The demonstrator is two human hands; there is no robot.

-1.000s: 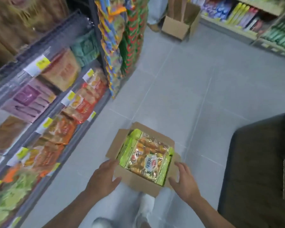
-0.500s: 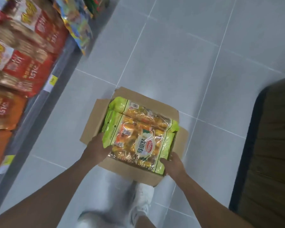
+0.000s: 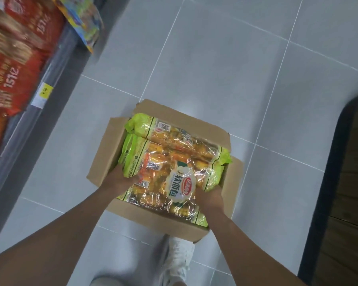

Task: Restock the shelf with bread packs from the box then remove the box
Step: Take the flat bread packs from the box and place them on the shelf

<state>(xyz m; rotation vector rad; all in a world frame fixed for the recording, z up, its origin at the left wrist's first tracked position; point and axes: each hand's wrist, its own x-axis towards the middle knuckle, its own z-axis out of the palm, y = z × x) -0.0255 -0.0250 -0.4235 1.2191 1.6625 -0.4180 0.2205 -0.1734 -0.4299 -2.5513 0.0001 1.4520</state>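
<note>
My left hand [image 3: 120, 179] and right hand [image 3: 210, 196] grip the ends of the top bread pack [image 3: 174, 178], fingers curled beneath it, in the cardboard box [image 3: 234, 178] on the floor. I judge the slick film may slip, or drag the lower pack [image 3: 141, 125] out.

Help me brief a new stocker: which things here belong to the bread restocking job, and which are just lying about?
Job: top bread pack, held by left hand and right hand; other bread packs beneath; box; shelf.
Lying about: red snack bags; colourful packets; yellow price tag; dark wooden fixture at right.
</note>
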